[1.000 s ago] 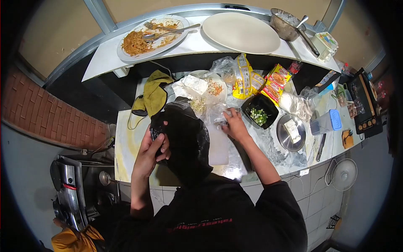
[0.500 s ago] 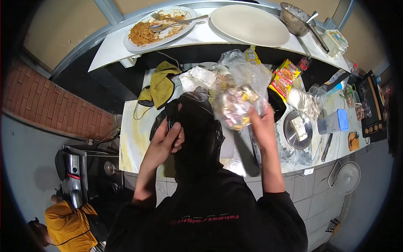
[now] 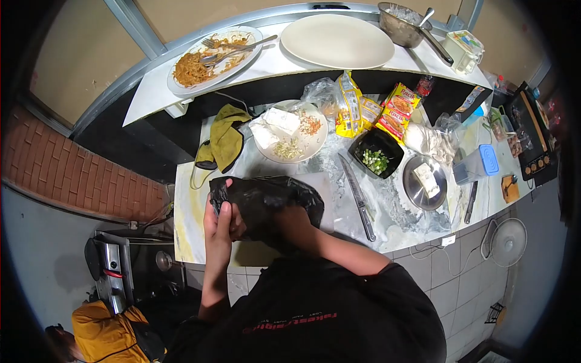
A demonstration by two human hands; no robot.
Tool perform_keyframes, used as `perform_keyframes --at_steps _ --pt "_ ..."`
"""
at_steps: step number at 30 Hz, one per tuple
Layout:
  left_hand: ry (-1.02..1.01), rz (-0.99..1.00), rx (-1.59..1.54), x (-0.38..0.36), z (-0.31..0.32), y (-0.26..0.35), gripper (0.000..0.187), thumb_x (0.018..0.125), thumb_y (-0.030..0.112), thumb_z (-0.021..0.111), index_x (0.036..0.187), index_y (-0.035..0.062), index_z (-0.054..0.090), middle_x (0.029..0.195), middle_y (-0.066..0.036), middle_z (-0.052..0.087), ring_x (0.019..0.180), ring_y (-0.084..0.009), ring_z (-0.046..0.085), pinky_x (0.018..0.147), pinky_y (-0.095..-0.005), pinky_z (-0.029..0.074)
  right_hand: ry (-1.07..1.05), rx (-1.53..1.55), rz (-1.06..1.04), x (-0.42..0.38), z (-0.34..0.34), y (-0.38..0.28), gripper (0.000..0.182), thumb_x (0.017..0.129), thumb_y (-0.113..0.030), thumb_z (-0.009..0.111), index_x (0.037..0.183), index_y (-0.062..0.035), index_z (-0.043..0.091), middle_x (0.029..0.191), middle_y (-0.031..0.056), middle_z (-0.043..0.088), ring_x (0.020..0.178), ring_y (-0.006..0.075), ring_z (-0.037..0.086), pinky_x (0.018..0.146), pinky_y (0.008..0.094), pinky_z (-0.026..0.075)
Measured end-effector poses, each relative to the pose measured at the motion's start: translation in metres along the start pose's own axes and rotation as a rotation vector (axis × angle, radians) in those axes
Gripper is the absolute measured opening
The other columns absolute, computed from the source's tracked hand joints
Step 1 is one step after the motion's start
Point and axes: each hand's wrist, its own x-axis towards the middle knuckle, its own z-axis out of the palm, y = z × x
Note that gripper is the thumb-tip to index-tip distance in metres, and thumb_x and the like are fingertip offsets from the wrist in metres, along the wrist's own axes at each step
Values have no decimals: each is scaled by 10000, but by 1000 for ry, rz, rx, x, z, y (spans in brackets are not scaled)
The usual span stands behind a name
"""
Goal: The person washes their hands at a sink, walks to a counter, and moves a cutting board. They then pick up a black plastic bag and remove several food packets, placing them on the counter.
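Note:
My left hand (image 3: pixel 223 225) is closed around the gathered left edge of a black plastic bag (image 3: pixel 260 196), above the front of the marble counter. My right hand (image 3: pixel 293 225) reaches into the bag's lower side; its fingers are hidden by the black plastic. Behind the bag lies a round plate (image 3: pixel 310 145) with white blocks, green shreds and orange bits. To the right are a serrated knife (image 3: pixel 358 196) and a black bowl (image 3: pixel 392 164) of chopped green onion. Part of a white board (image 3: pixel 325 199) shows beneath the bag.
On the shelf are a noodle plate (image 3: pixel 181 89), an empty oval plate (image 3: pixel 339 41) and a metal pan (image 3: pixel 400 29). Yellow packets (image 3: pixel 350 112), a metal plate (image 3: pixel 445 190), a blue-lidded container (image 3: pixel 469 168) and a second knife (image 3: pixel 471 202) are on the counter. A person in orange (image 3: pixel 106 333) is lower left.
The clear bag of wrapped pieces is gone from my right hand, which has moved left and down into the black bag. The black bag now lies spread sideways, and the view has shifted.

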Motion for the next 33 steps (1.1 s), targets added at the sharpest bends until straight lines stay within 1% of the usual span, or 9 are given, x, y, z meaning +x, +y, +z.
perform_keyframes --at_steps 5,10,12,16,21,26,29,31,33 --pt "35 69 20 4 -12 0 386 981 229 499 1322 53 455 660 62 340 533 -24 269 477 -186 219 302 34 -273 -14 -18 13 428 848 -239 614 1230 -51 574 1088 234 627 1125 420 541 952 500 446" --pt "87 99 20 10 -16 -4 359 974 220 503 1287 44 497 659 71 317 527 -18 245 471 -187 201 469 178 -305 -43 -81 23 345 883 -272 628 1151 -60 582 1095 223 596 1034 357 593 898 415 477" --pt "89 94 32 11 -14 -2 354 975 211 502 1287 44 498 662 71 317 531 -17 246 471 -188 198 553 490 -128 -59 -101 40 278 873 -196 631 1094 -34 583 1086 216 596 999 349 601 865 402 485" --pt "52 74 22 14 -14 -12 338 978 181 494 1289 50 504 674 71 318 546 -15 251 475 -191 195 1073 203 305 -70 -93 134 249 857 -115 631 1079 -18 573 996 196 611 897 351 612 747 393 502" --pt "59 36 27 17 -5 -14 322 983 181 497 1279 56 504 673 66 333 540 -22 253 479 -194 207 959 281 434 -96 -109 198 261 857 -83 624 1103 -24 558 883 164 654 740 256 652 669 346 506" --pt "16 28 38 25 -1 -17 331 979 164 489 1292 56 501 690 70 326 556 -19 246 482 -196 206 941 514 251 -21 -136 229 461 819 -56 644 1244 -51 466 1042 161 648 889 272 655 794 336 511" --pt "27 27 30 27 4 -14 334 975 166 498 1291 57 499 689 70 326 552 -21 247 484 -197 212 938 245 165 36 -158 235 704 786 -20 645 1401 -136 321 1274 177 539 1111 326 571 920 402 474" --pt "37 38 27 25 1 -12 328 973 167 502 1285 65 507 684 70 328 552 -20 250 487 -194 220 820 -430 318 75 -151 256 926 747 2 648 1493 -244 158 1434 181 380 1246 386 447 985 480 428" --pt "91 41 18 25 -3 -12 329 978 169 502 1287 57 496 675 67 339 546 -24 261 487 -196 225 634 -399 390 95 -145 266 980 746 -18 654 1500 -295 93 1438 179 365 1258 406 425 986 504 423"
